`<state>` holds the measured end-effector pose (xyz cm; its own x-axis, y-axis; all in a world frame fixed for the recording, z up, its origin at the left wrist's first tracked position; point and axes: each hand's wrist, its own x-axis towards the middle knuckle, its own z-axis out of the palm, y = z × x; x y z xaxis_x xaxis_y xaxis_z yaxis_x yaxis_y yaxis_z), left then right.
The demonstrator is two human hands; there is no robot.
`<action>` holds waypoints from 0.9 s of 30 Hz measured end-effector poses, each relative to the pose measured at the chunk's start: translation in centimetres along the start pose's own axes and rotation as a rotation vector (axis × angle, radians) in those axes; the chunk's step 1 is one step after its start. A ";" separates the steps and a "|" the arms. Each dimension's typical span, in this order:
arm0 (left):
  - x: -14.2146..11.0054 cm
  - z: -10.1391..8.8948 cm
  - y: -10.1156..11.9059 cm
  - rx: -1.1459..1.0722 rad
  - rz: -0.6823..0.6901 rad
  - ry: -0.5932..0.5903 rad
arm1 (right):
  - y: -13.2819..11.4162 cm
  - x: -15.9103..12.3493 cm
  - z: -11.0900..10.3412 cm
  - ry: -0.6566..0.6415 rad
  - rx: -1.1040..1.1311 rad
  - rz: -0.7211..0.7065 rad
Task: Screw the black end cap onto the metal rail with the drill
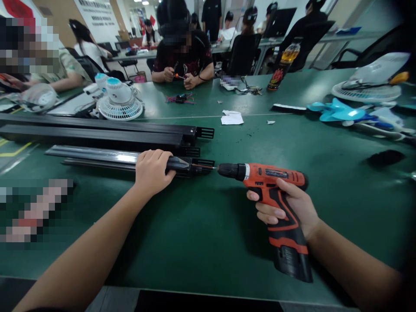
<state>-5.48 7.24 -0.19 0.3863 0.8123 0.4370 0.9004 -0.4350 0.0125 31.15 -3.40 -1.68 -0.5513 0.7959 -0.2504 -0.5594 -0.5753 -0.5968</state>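
The person's right hand (pixel 300 206) grips a drill (pixel 266 173) by its handle, fingers wrapped around the front and thumb along the side. The drill lies level over the green table (pixel 195 242), its long axis running left to right; the chuck and thin bit (pixel 213 168) point left at the end of a glossy black bar (pixel 97 154), and the handle slants down to the right. Whether the bit touches anything there cannot be told. The left hand (pixel 153 171) clasps the bar from above, fingers curled over it; the bar runs nearly parallel to the drill's barrel. The label on the drill is too small to read. Its shell is orange and black, smooth and hard-looking. Behind lie more long, straight black bars (pixel 91 135) with slotted ends.
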 end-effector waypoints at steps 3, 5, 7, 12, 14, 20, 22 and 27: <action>0.0 0.0 0.0 0.016 0.007 0.007 | 0.0 0.1 0.3 0.025 0.017 -0.020; 0.0 0.1 -0.1 0.028 0.016 0.014 | 0.1 0.1 0.3 0.046 0.036 -0.047; 0.0 0.1 -0.1 0.031 0.018 0.020 | 0.1 0.1 0.2 0.055 0.049 -0.075; 0.0 0.1 -0.1 0.027 0.017 0.015 | 0.3 0.1 -0.3 0.031 0.054 -0.103; -0.1 0.1 -0.1 0.022 0.017 0.016 | 0.3 0.1 -0.5 0.016 0.041 -0.119; 0.0 0.1 -0.1 0.009 0.009 0.014 | 0.3 0.0 -0.6 -0.017 -0.021 -0.159; 0.0 0.1 -0.2 0.010 0.014 0.014 | 0.3 0.0 -0.6 -0.014 -0.029 -0.164; 0.0 0.1 -0.1 0.019 0.020 0.015 | 0.5 0.0 -0.8 -0.011 -0.045 -0.156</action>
<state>-5.61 7.31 -0.28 0.4017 0.7972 0.4506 0.8960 -0.4439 -0.0133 31.36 -3.51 -2.54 -0.4666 0.8727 -0.1439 -0.6103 -0.4354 -0.6618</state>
